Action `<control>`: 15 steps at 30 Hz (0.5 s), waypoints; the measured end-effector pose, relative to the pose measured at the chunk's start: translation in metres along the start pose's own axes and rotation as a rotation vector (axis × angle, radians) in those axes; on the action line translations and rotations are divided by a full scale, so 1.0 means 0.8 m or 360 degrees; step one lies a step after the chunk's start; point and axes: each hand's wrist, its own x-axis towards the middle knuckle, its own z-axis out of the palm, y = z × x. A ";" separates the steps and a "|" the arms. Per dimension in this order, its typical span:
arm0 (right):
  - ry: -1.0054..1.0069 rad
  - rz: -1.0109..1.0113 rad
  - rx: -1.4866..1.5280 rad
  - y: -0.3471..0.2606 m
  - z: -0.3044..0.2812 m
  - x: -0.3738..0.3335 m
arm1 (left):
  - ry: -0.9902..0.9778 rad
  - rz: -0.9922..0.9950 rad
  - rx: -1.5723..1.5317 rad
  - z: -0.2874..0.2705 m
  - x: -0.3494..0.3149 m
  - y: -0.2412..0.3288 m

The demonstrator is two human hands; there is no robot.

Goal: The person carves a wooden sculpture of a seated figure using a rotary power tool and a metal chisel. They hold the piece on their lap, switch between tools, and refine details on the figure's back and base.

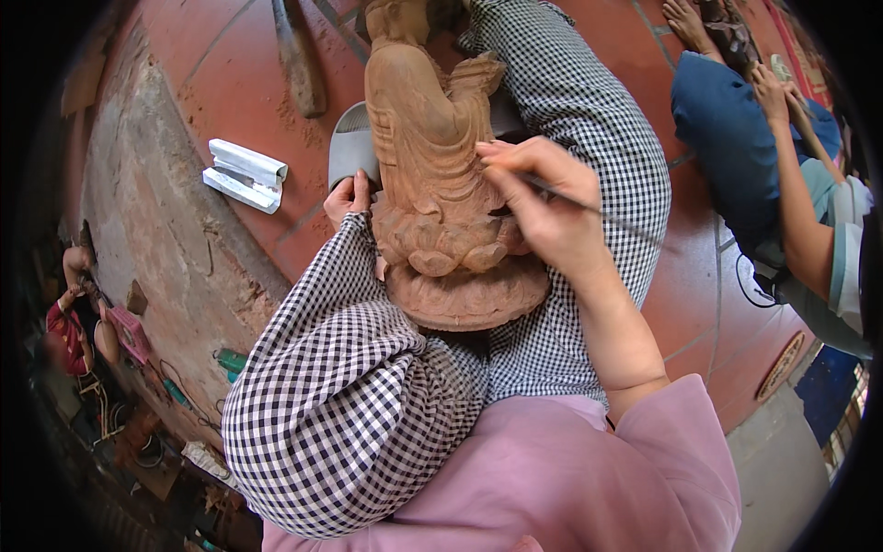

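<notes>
A carved reddish-brown wooden statue [423, 166] with draped folds and a lotus-petal base stands between my checkered trouser legs, leaning slightly away from me. My right hand [552, 198] is closed in a pinch around a thin, dark, rod-shaped tool [602, 213]. The back of the tool slants down to the right and is blurred, while its working end is hidden by my fingers. The fingertips are right beside the draped folds on the statue's right side. I see no clear part of my left hand; a small pinkish patch beside the base cannot be made out.
A wooden mallet [299, 69] and a folded whitish tray [245, 175] lie on the red tiles, left of the statue. A grey slipper [348, 147] is close by. A co-worker in blue trousers [722, 147] sits at right; another person in red [69, 331] is far left.
</notes>
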 end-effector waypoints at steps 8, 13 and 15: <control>0.0122 0.0243 0.0105 0.022 0.002 0.011 | 0.0040 0.0080 -0.0143 0.004 0.006 -0.004; -0.0115 0.0069 0.0112 0.016 -0.011 0.008 | 0.0055 0.0106 -0.0162 0.004 0.005 -0.003; -0.0216 0.0169 0.0328 0.014 -0.020 0.007 | 0.0061 0.0106 -0.0174 0.005 0.005 -0.004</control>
